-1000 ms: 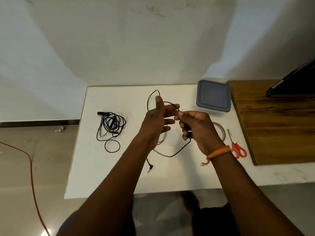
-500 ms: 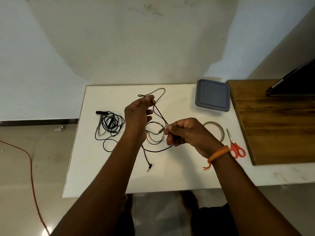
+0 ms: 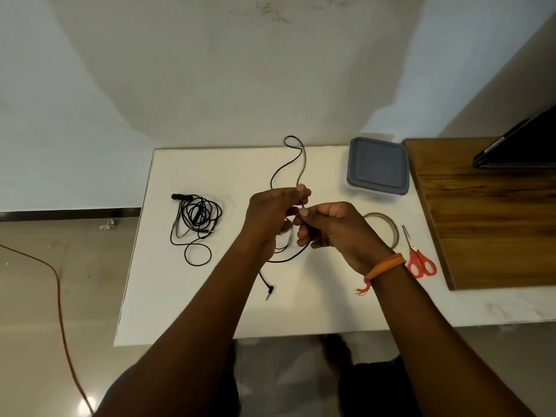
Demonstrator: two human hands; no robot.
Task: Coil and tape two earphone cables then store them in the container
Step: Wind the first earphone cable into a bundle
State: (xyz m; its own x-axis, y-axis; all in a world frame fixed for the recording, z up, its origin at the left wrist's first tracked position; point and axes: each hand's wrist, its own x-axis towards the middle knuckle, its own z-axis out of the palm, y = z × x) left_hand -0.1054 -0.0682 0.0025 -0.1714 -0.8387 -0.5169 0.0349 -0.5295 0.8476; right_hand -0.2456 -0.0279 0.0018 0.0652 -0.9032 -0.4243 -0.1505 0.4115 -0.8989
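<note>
Both hands have closed together, pinching the earphone cable.

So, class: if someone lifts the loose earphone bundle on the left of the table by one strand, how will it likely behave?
The bundle would probably sag and unravel, since its thin loops lie slack and untaped. It looks light, so a push would likely slide it across the smooth table. Trailing loops may snag.

Left hand and right hand pinch earphone cable above table.

Scissors right of tape roll
</note>
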